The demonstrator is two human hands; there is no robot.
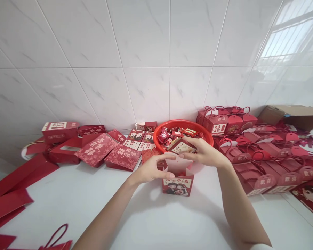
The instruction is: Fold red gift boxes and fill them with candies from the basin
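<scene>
A small red paper gift box point(177, 186) with a cartoon couple on its front stands upright on the white table, its top flaps up. My left hand point(151, 170) grips the box at its left side, thumb on the front edge and fingers on the back flap. In my right hand point(206, 153) is a flat brown and cream snack packet point(184, 147), held above the box's far right edge. Just behind stands a red plastic basin point(211, 139) of wrapped sweets point(176, 133), partly hidden by the packet and my right hand.
Several red handled boxes point(263, 163) crowd the right side, with a cardboard carton point(297, 115) behind. Flat red boxes point(123, 157) lie to the left, beside folded red bags point(24, 173). A white tiled wall point(146, 90) closes off the back.
</scene>
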